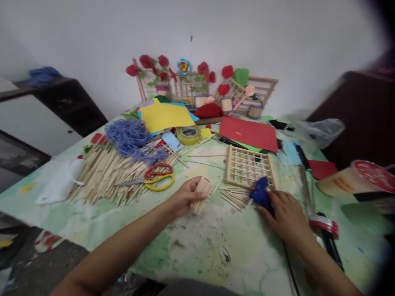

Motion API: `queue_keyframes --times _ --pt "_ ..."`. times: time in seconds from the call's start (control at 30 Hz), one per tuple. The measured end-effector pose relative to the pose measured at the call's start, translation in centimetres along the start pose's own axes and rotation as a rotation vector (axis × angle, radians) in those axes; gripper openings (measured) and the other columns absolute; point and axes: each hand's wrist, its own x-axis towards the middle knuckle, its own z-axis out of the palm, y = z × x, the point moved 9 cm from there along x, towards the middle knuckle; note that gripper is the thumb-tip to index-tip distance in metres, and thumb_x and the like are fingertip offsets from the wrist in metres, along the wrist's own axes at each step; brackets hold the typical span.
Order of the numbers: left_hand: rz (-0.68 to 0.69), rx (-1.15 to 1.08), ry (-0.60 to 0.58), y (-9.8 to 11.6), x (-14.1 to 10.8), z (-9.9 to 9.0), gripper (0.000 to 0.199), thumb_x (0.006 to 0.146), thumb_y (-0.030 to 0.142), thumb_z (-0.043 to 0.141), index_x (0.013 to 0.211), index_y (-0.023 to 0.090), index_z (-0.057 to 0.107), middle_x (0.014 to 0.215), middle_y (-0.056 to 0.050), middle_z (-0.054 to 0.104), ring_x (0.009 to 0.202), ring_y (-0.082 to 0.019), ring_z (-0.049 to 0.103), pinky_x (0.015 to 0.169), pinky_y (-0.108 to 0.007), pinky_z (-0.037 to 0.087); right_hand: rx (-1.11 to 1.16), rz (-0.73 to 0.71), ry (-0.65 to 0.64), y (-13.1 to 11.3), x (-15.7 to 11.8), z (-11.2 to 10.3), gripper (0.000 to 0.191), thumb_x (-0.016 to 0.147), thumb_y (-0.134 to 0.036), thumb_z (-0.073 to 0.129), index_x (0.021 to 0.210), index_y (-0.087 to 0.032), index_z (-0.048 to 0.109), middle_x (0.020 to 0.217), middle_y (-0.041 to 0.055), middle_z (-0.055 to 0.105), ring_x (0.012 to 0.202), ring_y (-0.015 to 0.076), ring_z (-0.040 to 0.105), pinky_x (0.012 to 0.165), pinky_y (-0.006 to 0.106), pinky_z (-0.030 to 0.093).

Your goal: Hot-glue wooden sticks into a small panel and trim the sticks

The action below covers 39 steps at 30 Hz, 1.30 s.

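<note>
My left hand (189,198) is closed around a small piece made of short wooden sticks (202,190) set side by side, its thumb pressed across the front. My right hand (285,211) wraps round a blue glue gun (261,192), whose nozzle tilts down to the left and whose cord trails toward the table's near edge. Between the hands lie several short loose sticks (233,199). Just behind the glue gun rests a wooden lattice frame (248,166), partly covered by it.
Scissors (159,176) lie on a large pile of sticks (101,176), with tangled blue string (129,137) behind. Yellow paper (166,117), tape (188,133) and red paper (249,133) lie farther back. A drink cup (354,181) stands at right. Flower-decorated lattices (188,86) lean on the wall.
</note>
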Motion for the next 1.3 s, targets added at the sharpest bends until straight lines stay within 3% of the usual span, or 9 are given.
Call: queue_keyframes --times 0.1,0.23,0.33,0.47,0.63,0.8,1.07,1.17,1.3 --pt "0.011 0.010 0.040 -0.1 -0.7 -1.4 0.044 0.051 0.023 0.083 0.088 0.015 0.060 0.071 0.002 0.058 0.059 -0.008 0.051 0.052 -0.017 0.038 0.043 0.009 -0.016 -0.8 0.1 0.1 0.036 0.085 -0.042 0.052 0.102 -0.011 0.056 0.092 0.0141 0.061 0.090 0.0288 0.054 0.081 0.042 0.041" --pt "0.033 0.038 0.160 -0.1 -0.8 -2.8 0.046 0.053 0.023 0.083 0.093 0.016 0.060 0.079 0.001 0.062 0.065 -0.009 0.055 0.057 -0.017 0.043 0.145 0.055 0.106 -3.2 -0.7 -1.7 0.028 0.082 -0.031 0.055 0.103 -0.012 0.054 0.103 0.0150 0.059 0.099 0.0286 0.050 0.088 0.041 0.040" --pt "0.007 0.070 0.162 -0.5 -0.4 -3.0 0.046 0.055 0.021 0.082 0.094 0.015 0.060 0.081 0.000 0.063 0.067 -0.009 0.056 0.058 -0.017 0.043 0.120 0.115 0.164 -3.8 -1.9 -2.5 0.026 0.083 -0.029 0.054 0.102 -0.012 0.053 0.101 0.0144 0.058 0.098 0.0279 0.049 0.090 0.042 0.039" --pt "-0.015 0.097 0.143 -1.1 -0.2 -2.9 0.045 0.056 0.022 0.082 0.095 0.016 0.061 0.080 0.000 0.062 0.066 -0.009 0.055 0.057 -0.017 0.044 0.073 0.286 0.177 -0.8 -4.6 -3.0 0.030 0.083 -0.033 0.054 0.104 -0.011 0.052 0.100 0.0145 0.058 0.096 0.0277 0.048 0.088 0.042 0.039" --pt "-0.053 0.120 0.144 -1.7 -0.2 -2.8 0.044 0.056 0.023 0.083 0.093 0.016 0.061 0.077 0.000 0.062 0.064 -0.010 0.056 0.055 -0.017 0.044 -0.095 0.502 0.046 4.7 -7.4 -2.6 0.028 0.084 -0.037 0.053 0.096 -0.011 0.056 0.093 0.0140 0.060 0.092 0.0285 0.050 0.082 0.040 0.039" --pt "-0.068 0.117 0.196 -1.6 -0.3 -2.8 0.043 0.054 0.020 0.082 0.092 0.016 0.062 0.075 0.002 0.063 0.062 -0.010 0.056 0.054 -0.018 0.044 -0.253 0.643 0.040 6.6 -8.3 -3.4 0.034 0.085 -0.038 0.051 0.103 -0.010 0.057 0.099 0.0163 0.061 0.097 0.0312 0.051 0.082 0.041 0.036" --pt "-0.048 0.079 0.172 -1.6 -0.4 -2.6 0.043 0.053 0.019 0.082 0.091 0.014 0.062 0.074 0.000 0.062 0.061 -0.010 0.056 0.054 -0.018 0.043 -0.342 0.551 0.021 5.6 -7.9 -3.4 0.030 0.084 -0.034 0.049 0.096 -0.009 0.060 0.090 0.0195 0.065 0.091 0.0352 0.056 0.074 0.045 0.039" --pt "-0.052 0.020 0.085 -2.2 -0.6 -1.6 0.043 0.052 0.020 0.082 0.090 0.015 0.062 0.073 0.001 0.061 0.061 -0.010 0.055 0.054 -0.019 0.042 -0.371 0.504 0.018 5.6 -8.0 -4.2 0.036 0.084 -0.046 0.047 0.088 -0.013 0.062 0.083 0.0196 0.064 0.078 0.0357 0.057 0.065 0.045 0.039" --pt "-0.081 0.006 -0.004 -3.0 -0.2 -0.9 0.042 0.049 0.022 0.083 0.085 0.013 0.063 0.073 0.000 0.061 0.062 -0.011 0.054 0.056 -0.020 0.040 -0.255 0.350 0.128 2.9 -3.4 -6.6 0.048 0.082 -0.057 0.044 0.098 -0.015 0.061 0.095 0.0221 0.063 0.087 0.0395 0.055 0.070 0.049 0.040"
